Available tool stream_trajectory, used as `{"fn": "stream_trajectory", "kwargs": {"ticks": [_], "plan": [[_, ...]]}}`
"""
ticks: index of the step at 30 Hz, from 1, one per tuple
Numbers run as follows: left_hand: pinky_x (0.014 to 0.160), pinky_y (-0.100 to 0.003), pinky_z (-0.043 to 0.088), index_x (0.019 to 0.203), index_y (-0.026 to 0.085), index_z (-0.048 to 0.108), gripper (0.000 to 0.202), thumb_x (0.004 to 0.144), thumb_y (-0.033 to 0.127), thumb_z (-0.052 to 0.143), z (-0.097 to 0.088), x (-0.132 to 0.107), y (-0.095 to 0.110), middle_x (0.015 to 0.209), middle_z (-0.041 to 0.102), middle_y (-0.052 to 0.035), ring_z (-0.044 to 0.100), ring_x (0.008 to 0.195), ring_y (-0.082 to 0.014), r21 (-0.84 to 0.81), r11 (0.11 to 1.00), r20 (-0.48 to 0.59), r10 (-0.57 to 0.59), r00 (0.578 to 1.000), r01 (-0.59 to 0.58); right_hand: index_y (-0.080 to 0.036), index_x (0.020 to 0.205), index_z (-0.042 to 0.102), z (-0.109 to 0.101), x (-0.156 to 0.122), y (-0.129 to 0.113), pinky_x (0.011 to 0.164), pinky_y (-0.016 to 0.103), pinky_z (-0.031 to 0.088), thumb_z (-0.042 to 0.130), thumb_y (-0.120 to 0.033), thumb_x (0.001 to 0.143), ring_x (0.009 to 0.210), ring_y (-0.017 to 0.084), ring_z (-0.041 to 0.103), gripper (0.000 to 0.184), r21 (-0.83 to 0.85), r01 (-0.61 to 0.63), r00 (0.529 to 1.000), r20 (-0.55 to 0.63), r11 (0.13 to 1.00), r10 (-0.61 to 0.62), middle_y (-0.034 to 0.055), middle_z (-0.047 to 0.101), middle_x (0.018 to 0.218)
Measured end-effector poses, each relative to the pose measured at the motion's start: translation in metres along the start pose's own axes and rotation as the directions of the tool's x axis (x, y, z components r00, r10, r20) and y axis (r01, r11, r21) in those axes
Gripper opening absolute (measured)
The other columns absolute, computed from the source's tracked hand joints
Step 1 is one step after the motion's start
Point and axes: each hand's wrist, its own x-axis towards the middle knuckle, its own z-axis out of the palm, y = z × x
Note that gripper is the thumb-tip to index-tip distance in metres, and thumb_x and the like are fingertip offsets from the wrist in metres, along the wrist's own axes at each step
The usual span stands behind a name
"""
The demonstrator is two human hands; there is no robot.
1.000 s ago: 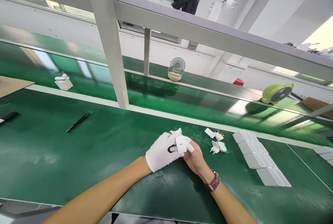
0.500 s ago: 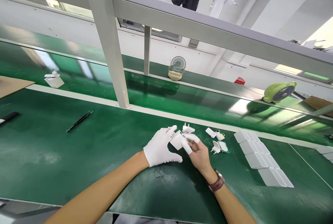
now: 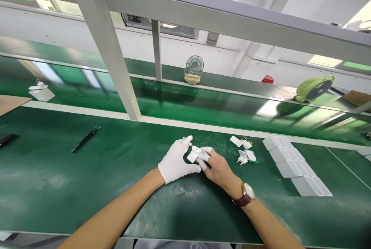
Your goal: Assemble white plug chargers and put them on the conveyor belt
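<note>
My left hand, in a white glove, lies with its thumb spread from its curved fingers, close to the left side of a small white charger piece. My right hand, with white covers on its fingertips, grips that piece from the right. Part of it is hidden behind the fingers. To the right lie a white charger part with plug pins and a green circuit board and a loose white cover beside a small component.
A stepped row of white plastic housings stands to the right on the green table. Tweezers and a black-handled tool lie left. A grey post rises beyond the table edge; a small fan stands farther back.
The pronged part that was beside my right fingertips no longer shows there. My right hand has turned, and the white piece now faces differently between the hands. The camera view has shifted slightly.
</note>
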Motion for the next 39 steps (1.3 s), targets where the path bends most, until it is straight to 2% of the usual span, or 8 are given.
{"fn": "stream_trajectory", "kwargs": {"ticks": [3,5,6,8,10,13,24,39], "plan": [[0.113,-0.050,0.036,0.151,0.019,0.030,0.108,0.060,0.041,0.085,0.002,0.001,-0.002,0.130,0.048,-0.0132,0.043,0.127,-0.0321,0.026,1.000,0.035,-0.013,0.999,0.012,-0.026,0.116,0.065,0.008,-0.004,0.002,0.089,0.041,0.057,0.054,-0.018,0.092,0.106,0.024,0.063,0.027,0.090,-0.081,0.997,0.004,0.993,0.081,0.0107,0.060,0.117],[0.111,-0.049,0.038,0.152,0.020,0.028,0.113,0.058,0.043,0.086,0.003,0.001,-0.002,0.131,0.046,-0.0134,0.044,0.127,-0.0324,0.034,0.999,0.042,-0.028,0.999,0.026,-0.026,0.113,0.063,0.008,-0.002,0.000,0.089,0.040,0.058,0.055,-0.025,0.094,0.105,0.024,0.064,0.021,0.319,-0.197,0.971,-0.066,0.927,0.229,0.0092,0.063,0.115],[0.110,-0.049,0.040,0.151,0.021,0.028,0.115,0.055,0.044,0.088,0.003,0.001,-0.001,0.132,0.046,-0.0134,0.045,0.126,-0.0328,0.043,0.999,0.039,-0.030,0.999,0.028,-0.025,0.112,0.062,0.008,-0.001,-0.002,0.086,0.040,0.059,0.056,-0.029,0.094,0.102,0.023,0.065,0.019,0.484,-0.263,0.939,-0.071,0.835,0.337,0.0086,0.065,0.113],[0.105,-0.047,0.043,0.149,0.023,0.034,0.106,0.059,0.043,0.087,0.005,0.000,0.004,0.131,0.048,-0.0122,0.048,0.122,-0.0316,0.061,0.998,0.034,-0.001,0.999,-0.001,-0.022,0.113,0.058,0.007,0.002,-0.007,0.079,0.039,0.061,0.054,-0.038,0.096,0.094,0.023,0.068,0.024,0.773,-0.357,0.852,0.040,0.524,0.521,0.0083,0.068,0.105],[0.098,-0.043,0.048,0.141,0.026,0.044,0.077,0.073,0.039,0.078,0.006,0.000,0.012,0.120,0.054,-0.0094,0.054,0.112,-0.0272,0.080,0.995,0.020,0.063,0.998,-0.064,-0.020,0.114,0.057,0.007,0.004,-0.012,0.076,0.041,0.061,0.052,-0.045,0.096,0.091,0.024,0.070,0.031,0.885,-0.409,0.798,0.227,0.224,0.559,0.0088,0.070,0.102],[0.086,-0.037,0.050,0.126,0.025,0.054,0.041,0.086,0.030,0.063,0.007,0.000,0.024,0.101,0.058,-0.0061,0.056,0.097,-0.0223,0.109,0.983,-0.008,0.150,0.989,-0.149,-0.018,0.115,0.059,0.006,0.006,-0.020,0.075,0.043,0.059,0.055,-0.049,0.094,0.092,0.028,0.070,0.038,0.902,-0.431,0.776,0.348,0.039,0.526,0.0103,0.071,0.100],[0.086,-0.039,0.052,0.121,0.022,0.053,0.037,0.087,0.032,0.064,0.008,-0.005,0.019,0.109,0.056,-0.0087,0.057,0.102,-0.0234,0.135,0.970,-0.057,0.213,0.975,-0.204,-0.019,0.108,0.064,0.006,0.005,-0.023,0.080,0.039,0.056,0.061,-0.039,0.094,0.093,0.026,0.070,0.025,0.921,-0.366,0.760,0.378,-0.133,0.528,0.0081,0.071,0.106],[0.087,-0.038,0.054,0.128,0.023,0.049,0.047,0.084,0.027,0.066,0.008,-0.005,0.017,0.110,0.056,-0.0087,0.059,0.102,-0.0223,0.133,0.968,-0.058,0.223,0.973,-0.214,-0.019,0.109,0.064,0.006,0.005,-0.024,0.077,0.041,0.056,0.063,-0.044,0.091,0.088,0.026,0.070,0.031,0.916,-0.379,0.761,0.389,-0.131,0.520,0.0094,0.071,0.104]]}}
